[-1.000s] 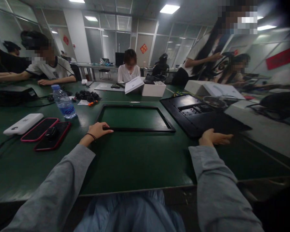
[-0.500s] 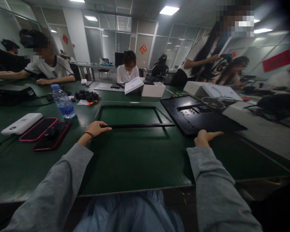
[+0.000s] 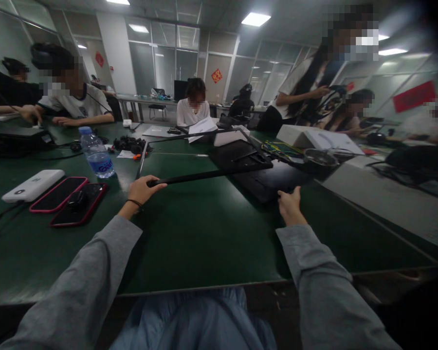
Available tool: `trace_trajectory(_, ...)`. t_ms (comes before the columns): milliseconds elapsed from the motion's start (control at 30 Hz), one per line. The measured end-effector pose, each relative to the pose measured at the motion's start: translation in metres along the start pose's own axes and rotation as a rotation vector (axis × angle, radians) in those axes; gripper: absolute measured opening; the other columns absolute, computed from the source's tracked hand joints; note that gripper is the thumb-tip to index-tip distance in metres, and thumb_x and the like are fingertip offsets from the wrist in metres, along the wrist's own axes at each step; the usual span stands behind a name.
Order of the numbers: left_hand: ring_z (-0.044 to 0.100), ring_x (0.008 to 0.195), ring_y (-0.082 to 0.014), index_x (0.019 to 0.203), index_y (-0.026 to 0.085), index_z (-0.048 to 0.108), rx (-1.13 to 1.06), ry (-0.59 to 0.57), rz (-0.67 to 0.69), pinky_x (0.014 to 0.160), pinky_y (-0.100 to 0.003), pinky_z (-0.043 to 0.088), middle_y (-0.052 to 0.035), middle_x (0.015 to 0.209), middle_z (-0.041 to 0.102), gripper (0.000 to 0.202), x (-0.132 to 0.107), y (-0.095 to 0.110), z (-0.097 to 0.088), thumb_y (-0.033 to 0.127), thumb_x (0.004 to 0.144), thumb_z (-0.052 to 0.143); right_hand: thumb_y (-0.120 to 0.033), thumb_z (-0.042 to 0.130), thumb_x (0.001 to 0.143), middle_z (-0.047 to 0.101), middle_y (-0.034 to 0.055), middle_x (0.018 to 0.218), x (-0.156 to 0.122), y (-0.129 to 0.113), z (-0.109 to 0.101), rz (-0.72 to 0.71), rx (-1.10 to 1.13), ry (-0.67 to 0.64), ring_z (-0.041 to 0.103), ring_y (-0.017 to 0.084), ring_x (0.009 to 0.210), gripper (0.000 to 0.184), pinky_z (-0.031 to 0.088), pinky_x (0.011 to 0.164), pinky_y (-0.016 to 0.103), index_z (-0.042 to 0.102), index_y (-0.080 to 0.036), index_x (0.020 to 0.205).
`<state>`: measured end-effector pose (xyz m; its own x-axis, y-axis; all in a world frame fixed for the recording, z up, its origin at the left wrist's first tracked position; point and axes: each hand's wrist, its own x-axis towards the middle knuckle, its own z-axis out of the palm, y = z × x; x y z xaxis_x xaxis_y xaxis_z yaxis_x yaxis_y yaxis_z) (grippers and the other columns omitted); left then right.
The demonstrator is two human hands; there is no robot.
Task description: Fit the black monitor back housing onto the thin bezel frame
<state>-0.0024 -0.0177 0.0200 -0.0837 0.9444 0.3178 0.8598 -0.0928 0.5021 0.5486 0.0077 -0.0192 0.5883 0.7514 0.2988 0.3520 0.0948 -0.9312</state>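
Note:
My left hand point(image 3: 143, 191) grips the near left corner of a thin black rectangular frame point(image 3: 211, 175). The frame's right side is tilted up above the table and reaches over a flat black panel point(image 3: 259, 189). That panel has a recessed middle, partly hidden by the frame. My right hand point(image 3: 291, 206) is at the panel's near right edge, its curled fingers at the rim and the thumb pointing up.
On the green table point(image 3: 204, 243) at left lie a white power bank point(image 3: 34, 186), two red-edged phones point(image 3: 60, 194) and a water bottle point(image 3: 97, 153). White boxes point(image 3: 321, 138), a glass bowl point(image 3: 319, 158) and green-yellow wires point(image 3: 281, 148) lie at right. Several people sit or stand around.
The black panel has slid left with my right hand, partly under the frame. The frame's right side has risen off the table, while my left hand keeps its corner.

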Motion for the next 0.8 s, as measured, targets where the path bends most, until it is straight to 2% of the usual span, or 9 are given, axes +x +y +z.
trace_trajectory(100, 0.068, 0.1, -0.024, 0.102, 0.026, 0.075, -0.053, 0.028, 0.052, 0.087, -0.036, 0.049, -0.0048, 0.107, 0.076, 0.045, 0.0, 0.001, 0.0, 0.065, 0.08, 0.066, -0.03, 0.064, 0.066, 0.065, 0.0046, 0.104, -0.005, -0.011, 0.013, 0.143, 0.134, -0.062, 0.06, 0.017, 0.072, 0.1, 0.057, 0.063, 0.036, 0.027, -0.03, 0.159)
trace_trajectory(233, 0.066, 0.102, -0.0239, 0.098, 0.025, 0.074, -0.039, 0.062, 0.105, 0.09, -0.037, 0.047, -0.0045, 0.107, 0.076, 0.04, -0.004, 0.007, -0.002, 0.06, 0.08, 0.07, -0.027, 0.074, 0.063, 0.07, 0.0034, 0.096, -0.005, -0.02, 0.023, 0.135, 0.175, -0.408, 0.064, 0.018, 0.075, 0.075, 0.057, 0.065, 0.034, 0.057, -0.026, 0.136)
trace_trajectory(300, 0.066, 0.104, -0.0245, 0.098, 0.026, 0.074, 0.011, 0.064, 0.116, 0.094, -0.039, 0.045, -0.0042, 0.108, 0.076, 0.038, -0.006, 0.01, -0.001, 0.059, 0.08, 0.072, -0.03, 0.078, 0.063, 0.071, 0.0029, 0.092, 0.0, -0.021, 0.025, 0.117, 0.158, -0.44, 0.065, 0.019, 0.076, 0.062, 0.058, 0.068, 0.033, 0.065, -0.024, 0.123)
trace_trajectory(433, 0.064, 0.108, -0.0263, 0.099, 0.028, 0.073, 0.091, 0.072, 0.17, 0.103, -0.046, 0.037, -0.0032, 0.113, 0.075, 0.038, -0.01, 0.011, 0.003, 0.061, 0.08, 0.072, -0.052, 0.066, 0.082, 0.071, 0.0071, 0.096, 0.016, -0.022, 0.025, 0.115, 0.206, -0.207, 0.068, 0.021, 0.091, 0.041, 0.058, 0.08, 0.034, 0.067, -0.02, 0.108)
trace_trajectory(533, 0.063, 0.11, -0.0266, 0.1, 0.028, 0.073, 0.109, 0.067, 0.208, 0.106, -0.048, 0.033, -0.0024, 0.114, 0.075, 0.039, -0.009, 0.01, 0.008, 0.063, 0.082, 0.07, -0.072, 0.038, 0.092, 0.072, 0.0126, 0.1, 0.021, -0.028, 0.018, 0.15, 0.206, -0.366, 0.069, 0.025, 0.098, 0.061, 0.059, 0.081, 0.04, 0.066, -0.02, 0.108)
trace_trajectory(567, 0.062, 0.111, -0.0268, 0.1, 0.028, 0.072, 0.111, 0.062, 0.214, 0.106, -0.048, 0.033, -0.0023, 0.113, 0.074, 0.039, -0.008, 0.01, 0.01, 0.063, 0.082, 0.069, -0.074, 0.037, 0.091, 0.072, 0.0134, 0.102, 0.02, -0.031, 0.017, 0.128, 0.189, -0.416, 0.069, 0.026, 0.1, 0.065, 0.059, 0.082, 0.041, 0.065, -0.02, 0.11)
trace_trajectory(633, 0.062, 0.111, -0.0272, 0.1, 0.028, 0.072, 0.111, 0.051, 0.216, 0.105, -0.048, 0.033, -0.0027, 0.113, 0.074, 0.039, -0.006, 0.01, 0.014, 0.062, 0.082, 0.069, -0.07, 0.052, 0.086, 0.073, 0.0134, 0.105, 0.016, -0.033, 0.018, 0.023, 0.116, -0.429, 0.069, 0.027, 0.104, 0.062, 0.058, 0.09, 0.043, 0.063, -0.018, 0.119)
trace_trajectory(700, 0.062, 0.11, -0.0271, 0.1, 0.027, 0.072, 0.109, 0.036, 0.216, 0.104, -0.048, 0.034, -0.0034, 0.113, 0.074, 0.039, -0.003, 0.012, 0.016, 0.062, 0.082, 0.069, -0.055, 0.068, 0.082, 0.073, 0.0132, 0.108, 0.013, -0.03, 0.023, -0.129, -0.001, -0.357, 0.067, 0.027, 0.11, 0.061, 0.052, 0.101, 0.046, 0.059, -0.016, 0.128)
trace_trajectory(800, 0.061, 0.112, -0.0263, 0.101, 0.027, 0.072, 0.109, -0.019, 0.217, 0.102, -0.047, 0.035, -0.0038, 0.115, 0.074, 0.039, -0.001, 0.016, 0.018, 0.062, 0.084, 0.068, -0.04, 0.063, 0.086, 0.071, 0.0144, 0.119, 0.014, -0.017, 0.035, -0.333, -0.146, -0.254, 0.063, 0.027, 0.122, 0.059, 0.043, 0.112, 0.052, 0.054, -0.014, 0.138)
